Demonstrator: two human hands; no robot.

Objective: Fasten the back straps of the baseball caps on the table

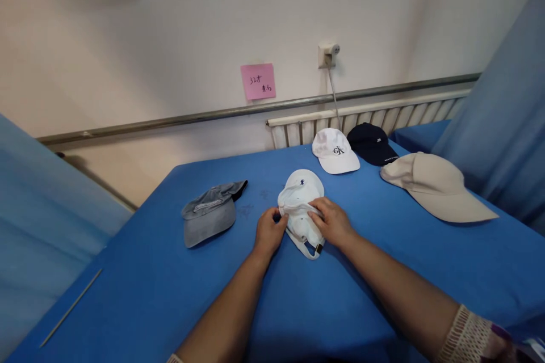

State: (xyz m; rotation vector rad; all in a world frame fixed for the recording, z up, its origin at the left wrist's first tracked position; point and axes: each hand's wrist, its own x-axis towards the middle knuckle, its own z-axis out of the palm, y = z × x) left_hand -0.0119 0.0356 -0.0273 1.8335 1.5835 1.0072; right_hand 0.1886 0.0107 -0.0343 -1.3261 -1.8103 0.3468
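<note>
The grip of the left hand (269, 233) pinches the left edge of a pale baseball cap (298, 214) between thumb and fingers. The right hand (334, 222) has its grip closed on a fold of fabric at the cap's right side. The pale cap rests on the blue-covered tabletop (349, 289), in front of the person, its rounded far end bearing a small dark emblem, its back strap and dark buckle (318, 249) toward the person. A crocheted cuff (462, 332) borders the right forearm.

Left of the hands, well apart, lies a gray baseball cap (210, 215), visor toward the near edge. Beyond the pale cap sits a white baseball cap (332, 150) with black lettering, just beside a navy baseball cap (367, 142); a larger beige baseball cap (440, 181) lies nearer on the right, its visor aimed rightward. A thin stick (70, 309) lies at the far left.

Behind stand a white radiator (293, 133) and a metal rail (204, 117). Above the rail are a pink note (258, 81) with handwriting and a wall socket (326, 57) with a plugged-in cord (334, 92). A blue curtain hangs on either side.
</note>
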